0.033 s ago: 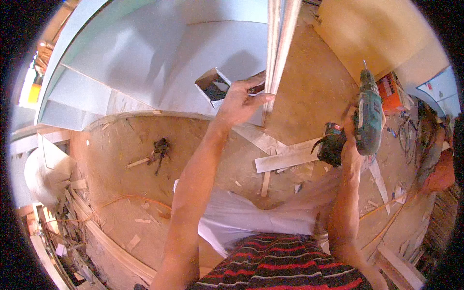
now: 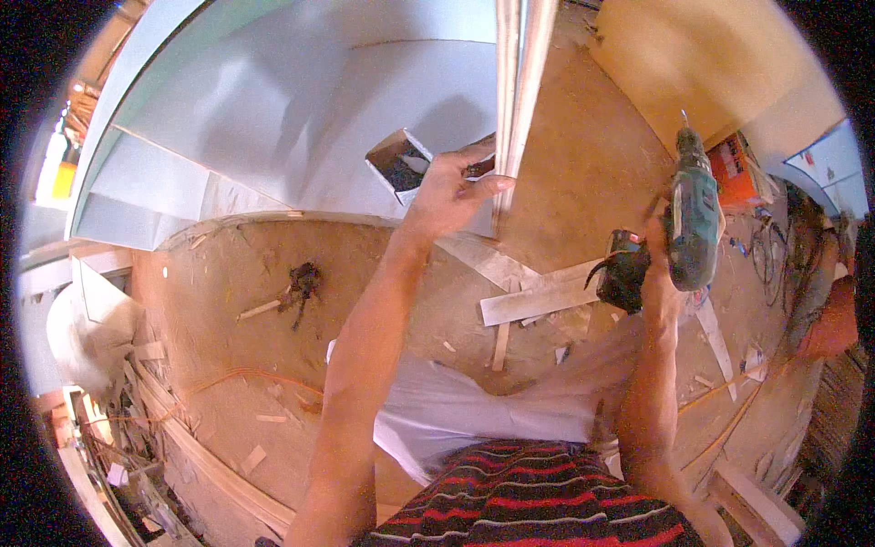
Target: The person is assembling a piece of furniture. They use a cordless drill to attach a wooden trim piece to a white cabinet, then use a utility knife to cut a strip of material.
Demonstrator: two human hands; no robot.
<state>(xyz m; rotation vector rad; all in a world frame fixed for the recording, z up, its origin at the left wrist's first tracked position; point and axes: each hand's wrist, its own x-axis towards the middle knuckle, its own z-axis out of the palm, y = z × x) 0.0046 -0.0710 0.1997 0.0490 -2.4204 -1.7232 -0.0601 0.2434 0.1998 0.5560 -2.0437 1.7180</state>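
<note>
My left hand (image 2: 456,196) is closed around the lower part of an upright pale wooden edge (image 2: 518,100) of a light blue cabinet, its thumb across the near face. The other fingers reach behind, partly hidden. Beside that hand an open small box (image 2: 397,166) of dark little pieces, perhaps screws, rests on the blue panel (image 2: 301,137). In my right hand (image 2: 658,264) is a green and black cordless drill (image 2: 694,223), held off to the right, its bit pointing away from me and touching nothing.
Wooden offcuts (image 2: 538,294) litter the brown floor below my hands. A dark tangled object (image 2: 301,284) lies to the left. At the right stand a yellowish panel (image 2: 706,55) and an orange box (image 2: 734,171). An orange cord (image 2: 246,372) and long boards (image 2: 205,469) run along the lower left.
The view has shifted very slightly, and the drill sits a touch further left. Both hands keep their holds.
</note>
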